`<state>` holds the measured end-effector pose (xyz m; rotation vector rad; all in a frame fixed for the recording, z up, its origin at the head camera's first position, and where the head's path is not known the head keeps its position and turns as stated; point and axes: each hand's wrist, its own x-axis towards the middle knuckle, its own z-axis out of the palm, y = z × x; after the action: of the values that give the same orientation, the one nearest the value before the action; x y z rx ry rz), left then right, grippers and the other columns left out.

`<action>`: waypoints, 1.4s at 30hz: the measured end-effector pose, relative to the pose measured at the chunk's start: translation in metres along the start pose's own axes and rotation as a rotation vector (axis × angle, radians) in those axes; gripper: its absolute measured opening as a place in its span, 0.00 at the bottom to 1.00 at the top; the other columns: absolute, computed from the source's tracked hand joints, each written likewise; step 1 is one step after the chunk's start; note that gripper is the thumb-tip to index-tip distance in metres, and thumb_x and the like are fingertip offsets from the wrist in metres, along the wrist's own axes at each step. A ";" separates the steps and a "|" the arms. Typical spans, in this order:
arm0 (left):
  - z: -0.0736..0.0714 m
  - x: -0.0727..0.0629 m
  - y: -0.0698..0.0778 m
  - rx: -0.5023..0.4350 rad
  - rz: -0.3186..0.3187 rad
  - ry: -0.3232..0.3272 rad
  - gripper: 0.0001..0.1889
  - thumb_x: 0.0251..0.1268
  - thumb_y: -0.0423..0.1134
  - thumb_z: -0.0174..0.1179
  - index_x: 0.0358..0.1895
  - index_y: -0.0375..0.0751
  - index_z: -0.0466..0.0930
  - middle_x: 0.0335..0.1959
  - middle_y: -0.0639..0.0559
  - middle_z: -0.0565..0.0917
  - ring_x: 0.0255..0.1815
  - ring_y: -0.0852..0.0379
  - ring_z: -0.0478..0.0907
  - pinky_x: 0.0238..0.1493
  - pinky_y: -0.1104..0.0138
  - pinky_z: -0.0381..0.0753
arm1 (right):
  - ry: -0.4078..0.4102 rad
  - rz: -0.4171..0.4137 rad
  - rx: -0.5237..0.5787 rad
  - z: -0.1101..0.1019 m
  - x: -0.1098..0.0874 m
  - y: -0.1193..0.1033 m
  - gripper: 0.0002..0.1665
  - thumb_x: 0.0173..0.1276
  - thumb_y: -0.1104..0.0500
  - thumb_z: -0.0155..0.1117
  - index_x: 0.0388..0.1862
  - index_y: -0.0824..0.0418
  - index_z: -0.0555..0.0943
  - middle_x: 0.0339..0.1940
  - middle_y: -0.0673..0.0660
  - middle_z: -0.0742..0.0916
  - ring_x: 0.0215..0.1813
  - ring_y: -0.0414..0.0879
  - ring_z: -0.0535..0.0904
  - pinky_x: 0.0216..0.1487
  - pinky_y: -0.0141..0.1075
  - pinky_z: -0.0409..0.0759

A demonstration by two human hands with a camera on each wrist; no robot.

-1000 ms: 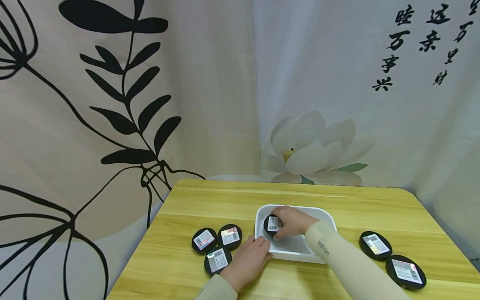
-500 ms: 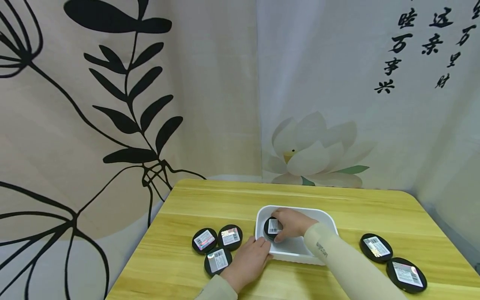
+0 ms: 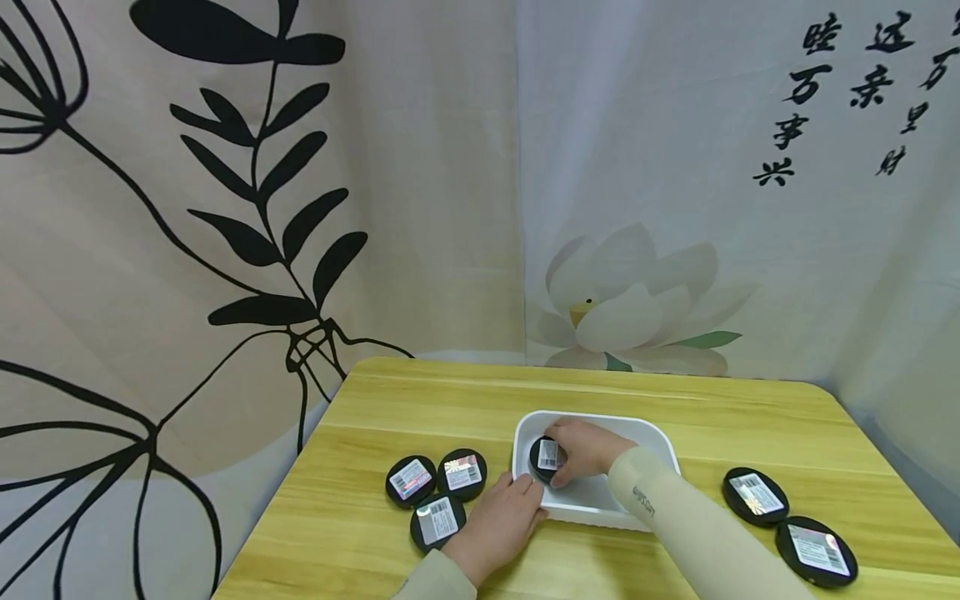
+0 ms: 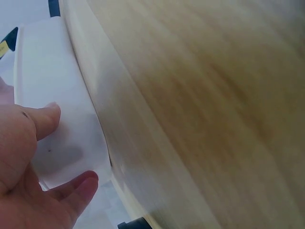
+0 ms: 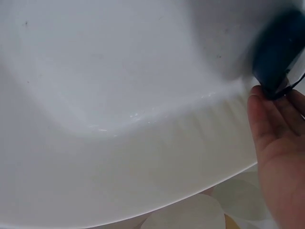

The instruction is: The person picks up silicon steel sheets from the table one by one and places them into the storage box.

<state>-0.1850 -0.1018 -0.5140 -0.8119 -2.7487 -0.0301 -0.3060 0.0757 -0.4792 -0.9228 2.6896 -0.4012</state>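
Note:
A white rectangular plastic tray [image 3: 600, 502] stands on the wooden table. At its near left corner my left hand [image 3: 501, 517] grips the outside; in the left wrist view the thumb [image 4: 47, 120] lies along one outer wall and the fingers bend round the corner. My right hand [image 3: 588, 448] reaches into the tray and holds a black round disc [image 3: 546, 458] with a white barcode label, at the tray's left end. In the right wrist view, fingertips touch the edge of that disc [image 5: 276, 52], which looks dark and blurred. The right palm hides part of its label.
Left of the tray, three similar labelled black discs [image 3: 438, 520] lie clustered on the table [image 3: 360, 542], close to my left wrist. Two more discs [image 3: 816, 550] lie at the right, beyond my right sleeve. A printed curtain [image 3: 450, 208] hangs behind the table's far edge.
The head view has shifted slightly. The right hand and its disc sit a touch lower within the tray; the left hand keeps its hold on the corner.

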 end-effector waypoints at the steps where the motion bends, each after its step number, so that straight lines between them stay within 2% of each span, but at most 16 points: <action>1: 0.000 0.000 0.000 0.002 0.002 -0.002 0.10 0.73 0.51 0.57 0.38 0.49 0.74 0.35 0.58 0.76 0.37 0.57 0.72 0.42 0.68 0.72 | 0.001 0.004 0.000 0.000 0.000 0.000 0.42 0.47 0.49 0.85 0.60 0.61 0.80 0.49 0.50 0.85 0.48 0.42 0.76 0.58 0.43 0.77; 12: -0.004 0.001 0.001 0.000 -0.004 -0.018 0.10 0.74 0.50 0.57 0.39 0.49 0.74 0.35 0.58 0.75 0.36 0.58 0.71 0.42 0.68 0.72 | -0.015 0.034 -0.045 0.000 0.000 -0.005 0.41 0.47 0.47 0.85 0.59 0.59 0.80 0.46 0.49 0.82 0.44 0.41 0.74 0.56 0.41 0.76; 23: -0.004 0.001 0.001 -0.003 -0.014 -0.015 0.10 0.73 0.50 0.58 0.38 0.49 0.75 0.35 0.58 0.76 0.36 0.58 0.71 0.40 0.69 0.72 | -0.016 0.033 -0.125 -0.001 -0.001 -0.006 0.44 0.47 0.42 0.84 0.61 0.58 0.79 0.48 0.49 0.81 0.43 0.41 0.73 0.55 0.40 0.77; 26: -0.004 0.001 0.001 -0.010 -0.016 -0.024 0.10 0.73 0.51 0.58 0.38 0.49 0.75 0.35 0.58 0.76 0.36 0.58 0.71 0.40 0.69 0.72 | -0.016 0.033 -0.128 -0.002 -0.001 -0.006 0.45 0.47 0.41 0.84 0.61 0.58 0.79 0.50 0.50 0.82 0.46 0.41 0.75 0.57 0.41 0.77; 33: -0.001 0.000 -0.001 -0.016 0.004 -0.002 0.11 0.73 0.51 0.58 0.38 0.49 0.75 0.34 0.58 0.75 0.36 0.57 0.71 0.40 0.68 0.72 | -0.023 0.032 -0.088 -0.011 -0.005 -0.007 0.47 0.54 0.40 0.80 0.68 0.61 0.76 0.64 0.57 0.81 0.59 0.49 0.80 0.66 0.46 0.76; 42: -0.003 0.000 -0.001 -0.030 -0.013 -0.040 0.10 0.74 0.50 0.56 0.39 0.49 0.74 0.35 0.58 0.75 0.37 0.57 0.71 0.43 0.68 0.73 | 0.017 0.013 -0.039 -0.020 -0.016 -0.008 0.43 0.59 0.43 0.76 0.68 0.63 0.75 0.67 0.62 0.79 0.63 0.54 0.80 0.67 0.49 0.76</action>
<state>-0.1849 -0.1026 -0.5114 -0.8116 -2.7971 -0.0587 -0.2961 0.0830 -0.4549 -0.9167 2.7267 -0.3569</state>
